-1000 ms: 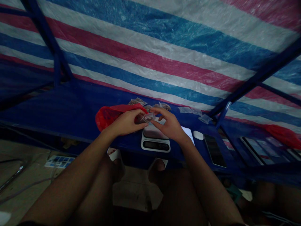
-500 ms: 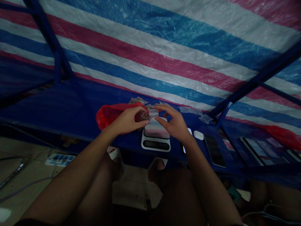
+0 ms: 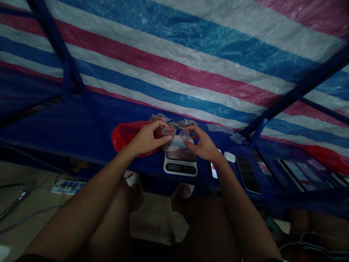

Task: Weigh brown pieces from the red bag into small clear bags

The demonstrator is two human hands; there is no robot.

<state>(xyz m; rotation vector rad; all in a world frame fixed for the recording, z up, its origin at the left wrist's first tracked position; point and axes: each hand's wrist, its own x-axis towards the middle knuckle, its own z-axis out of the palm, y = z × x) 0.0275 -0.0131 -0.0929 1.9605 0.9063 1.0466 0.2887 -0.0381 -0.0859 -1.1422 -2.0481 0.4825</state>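
Observation:
My left hand (image 3: pixel 150 139) grips a small clear plastic bag (image 3: pixel 167 141) by its rim, between thumb and fingers. The bag's mouth is spread and its lower part holds brown bits too small to name. Between the fingertips of my right hand (image 3: pixel 204 144) is a little clear plastic cup (image 3: pixel 184 136), a short gap to the right of the bag. Both are above the plate of a white digital kitchen scale (image 3: pixel 167 169), whose display faces me. A red plastic bag (image 3: pixel 121 136) lies beside and partly behind my left hand.
Behind my hands lie several filled clear bags (image 3: pixel 158 117). Flat clear bags (image 3: pixel 216 127) are at the back right. A lit phone (image 3: pixel 214 170), a white earbud case (image 3: pixel 229 157) and a dark phone (image 3: pixel 248 174) lie right of the scale on the blue table (image 3: pixel 89 127).
The cup in my right hand has moved from the bag's mouth to a little right of it and now appears more upright. The bag hangs more upright in my left hand.

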